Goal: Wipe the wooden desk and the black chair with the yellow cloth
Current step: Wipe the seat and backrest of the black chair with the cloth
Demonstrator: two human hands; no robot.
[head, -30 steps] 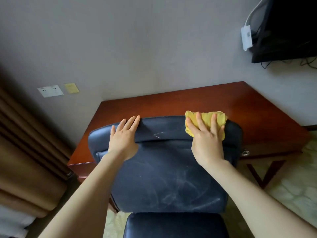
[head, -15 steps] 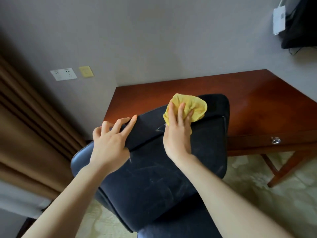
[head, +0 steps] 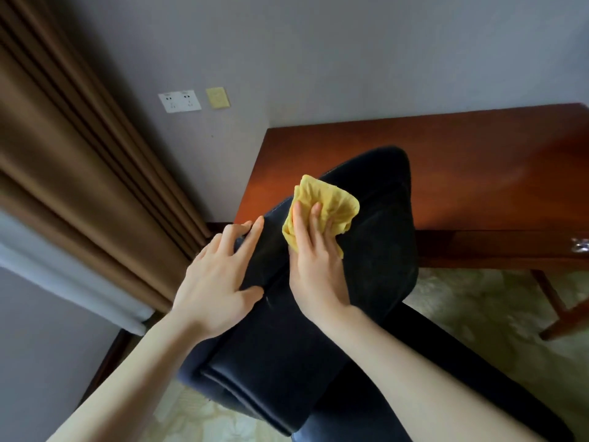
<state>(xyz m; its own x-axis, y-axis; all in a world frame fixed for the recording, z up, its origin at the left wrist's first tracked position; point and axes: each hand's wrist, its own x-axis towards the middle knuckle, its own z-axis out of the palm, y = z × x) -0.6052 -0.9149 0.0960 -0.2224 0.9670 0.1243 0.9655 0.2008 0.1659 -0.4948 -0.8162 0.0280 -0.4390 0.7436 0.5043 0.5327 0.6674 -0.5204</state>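
Chair (head: pixel 376 244) is swung round at an angle, its back running from about 7 o'clock up to 1 o'clock in the view, dark and a bit scuffed. The cloth (head: pixel 334 202) sits bunched up on the upper part of the chair back, poking out at 12 o'clock from the right hand (head: pixel 314 266). That hand isn't really clenching anything: the fingers lie fairly straight and spread over the cloth, pushing it flat against the chair. Can't see the thumb, so no idea if it's tucked under.

Left hand (head: pixel 216 279) is just at 9 o'clock of the right one, close beside it but not touching. It's relaxed, fingers splayed, resting on the chair back's edge with the fingertips pointing to 1 o'clock. Holding nothing.

Desk (head: pixel 446 167) is behind the chair, off at 2 o'clock, reddish wood, with a shiny knob (head: pixel 580 244) on its front at 3 o'clock. Brown curtain (head: pixel 79 170) fills the 9 to 10 o'clock side. On the wall at 11 o'clock there's a white socket (head: pixel 179 101) with a small yellow plate (head: pixel 217 97) right beside it. Pale patterned floor (head: pixel 478 301) shows at 4 o'clock.
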